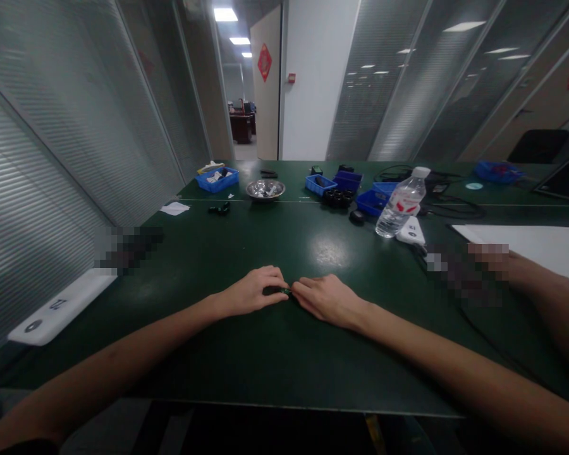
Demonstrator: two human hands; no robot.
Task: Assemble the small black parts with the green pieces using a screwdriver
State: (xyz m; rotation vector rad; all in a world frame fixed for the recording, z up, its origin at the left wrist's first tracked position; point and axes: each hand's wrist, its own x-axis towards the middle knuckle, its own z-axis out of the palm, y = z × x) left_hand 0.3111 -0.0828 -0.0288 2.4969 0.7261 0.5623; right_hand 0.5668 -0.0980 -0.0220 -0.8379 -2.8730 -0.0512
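Note:
My left hand (253, 291) and my right hand (325, 298) rest on the dark green table (284, 354), fingertips meeting in the middle. Between them lies a small dark part (285, 291) with a greenish glint, pinched by the fingers of both hands. The fingers of each hand are curled and pressed together around it. What the part is, I cannot make out.
Farther back stand blue bins (217, 179), a metal bowl (265, 188), small black parts (339, 198) and a water bottle (401, 203). White paper (540, 249) lies at the right, beside another person's arm (554, 297). A white device (59, 308) sits at the left edge.

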